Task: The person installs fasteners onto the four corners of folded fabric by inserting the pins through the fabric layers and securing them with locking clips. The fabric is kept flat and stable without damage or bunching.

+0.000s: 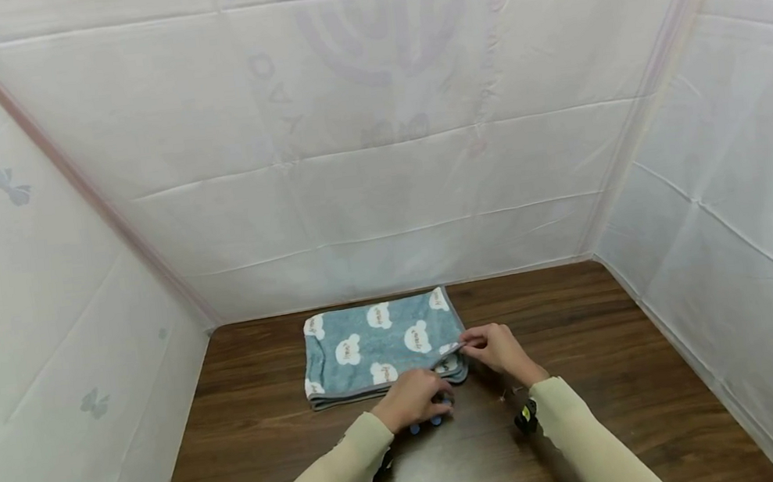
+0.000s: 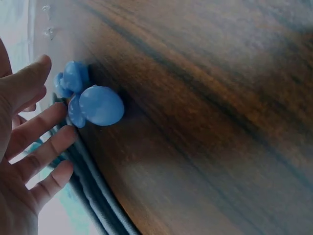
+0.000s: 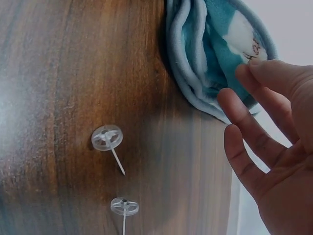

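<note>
A folded blue-green fleece blanket (image 1: 383, 339) with white bear heads and grey edging lies toward the back of the table. My right hand (image 1: 500, 351) pinches its near right corner between thumb and index finger, with the top layer's edge raised. In the right wrist view the other fingers of that hand spread away from the cloth. My left hand (image 1: 413, 399) is at the blanket's front edge, fingers loosely bent. Glossy blue rounded pieces (image 2: 101, 105) lie on the wood right by its fingertips in the left wrist view; whether they touch, I cannot tell.
Two clear discs with pointed pins, one of them a clear pin (image 3: 106, 138), lie on the brown wooden table (image 1: 261, 458) below my right hand. White sheeting (image 1: 382, 194) hangs behind the table and along both sides. A dark device (image 1: 527, 417) is strapped at my right wrist.
</note>
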A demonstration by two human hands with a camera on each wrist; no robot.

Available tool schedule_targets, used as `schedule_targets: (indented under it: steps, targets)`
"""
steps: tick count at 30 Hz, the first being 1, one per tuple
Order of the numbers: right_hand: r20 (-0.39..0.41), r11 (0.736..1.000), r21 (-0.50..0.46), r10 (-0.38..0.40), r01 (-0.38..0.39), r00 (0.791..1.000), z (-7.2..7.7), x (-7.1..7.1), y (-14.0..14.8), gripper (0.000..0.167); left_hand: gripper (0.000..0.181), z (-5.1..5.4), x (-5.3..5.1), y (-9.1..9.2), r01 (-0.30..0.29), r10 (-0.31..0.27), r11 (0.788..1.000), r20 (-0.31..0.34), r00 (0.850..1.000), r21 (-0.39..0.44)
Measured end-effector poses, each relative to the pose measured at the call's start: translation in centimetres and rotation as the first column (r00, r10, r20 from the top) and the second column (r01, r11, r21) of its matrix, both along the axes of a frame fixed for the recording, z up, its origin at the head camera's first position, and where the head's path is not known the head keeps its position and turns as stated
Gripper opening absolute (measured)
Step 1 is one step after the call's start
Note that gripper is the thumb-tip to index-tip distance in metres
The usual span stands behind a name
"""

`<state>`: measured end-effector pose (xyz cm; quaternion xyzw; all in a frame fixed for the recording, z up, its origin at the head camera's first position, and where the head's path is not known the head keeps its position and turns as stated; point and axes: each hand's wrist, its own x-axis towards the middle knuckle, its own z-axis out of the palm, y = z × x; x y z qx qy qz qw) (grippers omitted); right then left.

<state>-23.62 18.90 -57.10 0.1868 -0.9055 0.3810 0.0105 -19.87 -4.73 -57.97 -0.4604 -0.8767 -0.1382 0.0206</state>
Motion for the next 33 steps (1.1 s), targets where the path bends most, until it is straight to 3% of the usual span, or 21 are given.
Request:
schedule_targets:
  steps: [11,22,28,33]
  targets:
    - [-0.024,0.999,-0.032,-0.033,0.032,0.999,-0.78,-0.07,-0.23,0.013,0.015,-0.36,-0.05,0.2,0.002,-0.001,0.996,0.008,1.0,-0.089]
    - [0.158,0.989,-0.118,-0.068,0.087,0.985,-0.4,0.04,-0.54,0.01,0.013,-0.37,0.0,0.31,0.03,-0.031,0.995,-0.005,1.0,-0.092]
    - [0.183,0.977,-0.2,-0.033,0.07,0.983,-0.58,0.01,-0.63,0.014,0.011,-0.65,0.06,0.29,0.041,-0.043,0.997,-0.03,0.999,-0.072]
    - [0.166,0.976,-0.21,-0.026,0.061,0.986,-0.73,-0.02,-0.71,0.017,0.01,-1.03,0.02,0.22,0.042,-0.045,0.997,-0.039,0.998,-0.063]
